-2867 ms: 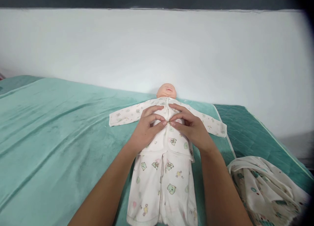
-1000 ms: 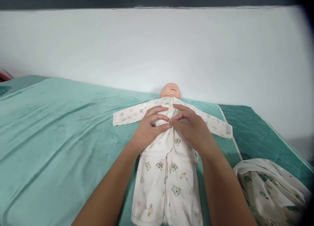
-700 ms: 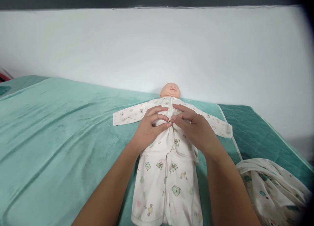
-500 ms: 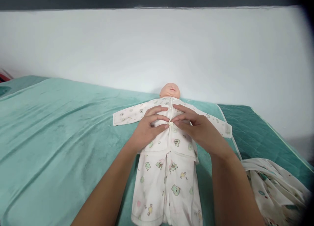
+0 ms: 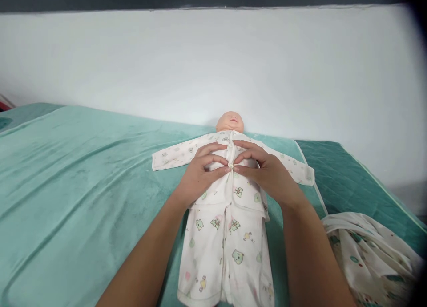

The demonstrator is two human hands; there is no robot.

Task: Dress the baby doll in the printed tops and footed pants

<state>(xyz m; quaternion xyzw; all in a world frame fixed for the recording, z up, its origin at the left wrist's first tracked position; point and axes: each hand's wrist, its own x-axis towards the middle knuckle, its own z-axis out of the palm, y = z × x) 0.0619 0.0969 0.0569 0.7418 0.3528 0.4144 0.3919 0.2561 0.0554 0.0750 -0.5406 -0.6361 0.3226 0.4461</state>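
Observation:
A baby doll (image 5: pixel 230 122) lies on its back, its head toward the wall. It wears a white, bear-printed baby shirt (image 5: pixel 247 195) with both sleeves spread out, and matching trousers (image 5: pixel 213 258). My left hand (image 5: pixel 205 169) and my right hand (image 5: pixel 258 169) meet at the front of the shirt over the doll's chest. Thumb and fingers of each pinch the shirt's front edges around a small pale button (image 5: pixel 231 166). Fingertips partly cover the button, so whether it sits through its hole cannot be told.
A light green blanket (image 5: pixel 83 178) with soft folds covers the bed. At the right lie a darker green quilted sheet (image 5: pixel 328 169) and a crumpled white printed cloth (image 5: pixel 370 253). The white wall (image 5: pixel 200 66) rises just behind the doll's head.
My fingers have closed in around the button, and the right thumb and forefinger now pinch together at it. The doll lies as before.

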